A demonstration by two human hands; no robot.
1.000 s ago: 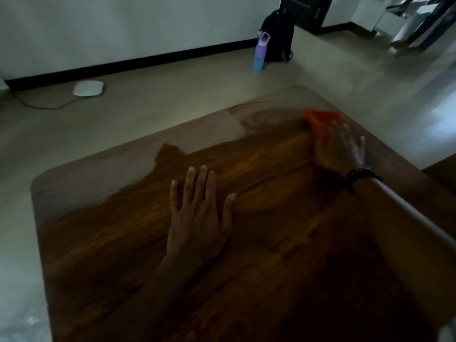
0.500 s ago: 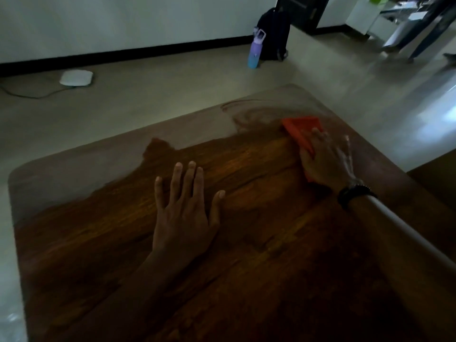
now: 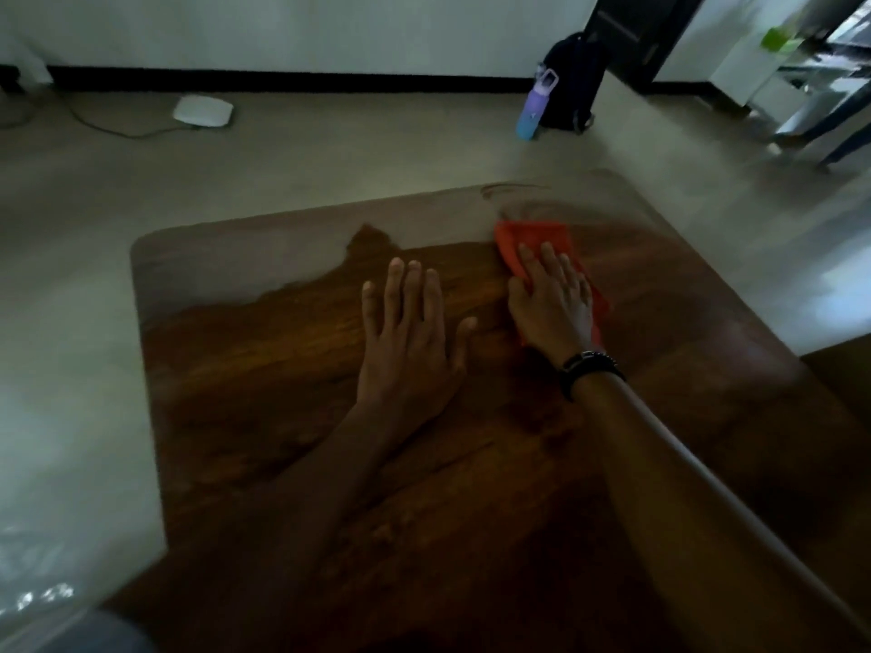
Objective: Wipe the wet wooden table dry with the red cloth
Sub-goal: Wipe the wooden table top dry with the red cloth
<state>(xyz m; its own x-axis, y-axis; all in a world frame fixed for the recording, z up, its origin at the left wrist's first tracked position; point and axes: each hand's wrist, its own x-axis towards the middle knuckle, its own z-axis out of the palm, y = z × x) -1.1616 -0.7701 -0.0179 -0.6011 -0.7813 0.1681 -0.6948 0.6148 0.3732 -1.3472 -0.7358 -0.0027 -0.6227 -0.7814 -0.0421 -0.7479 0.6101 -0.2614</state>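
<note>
The wooden table (image 3: 245,379) fills the lower part of the head view, dark brown with a paler, sheen-covered band along its far edge. The red cloth (image 3: 535,240) lies flat on the far middle-right of the table. My right hand (image 3: 551,301) presses down on the cloth with fingers spread, covering its near half; a dark band sits on that wrist. My left hand (image 3: 410,337) rests flat on the bare wood just left of the cloth, fingers apart, holding nothing.
Beyond the table on the floor are a white flat device (image 3: 202,111) with a cable, a purple-and-blue water bottle (image 3: 535,106) and a black backpack (image 3: 572,82) by the wall. Furniture legs (image 3: 829,120) stand at the far right.
My right hand has slid the red cloth leftward and nearer across the table, close to my left hand. The left hand stays flat on the wood. The view has shifted.
</note>
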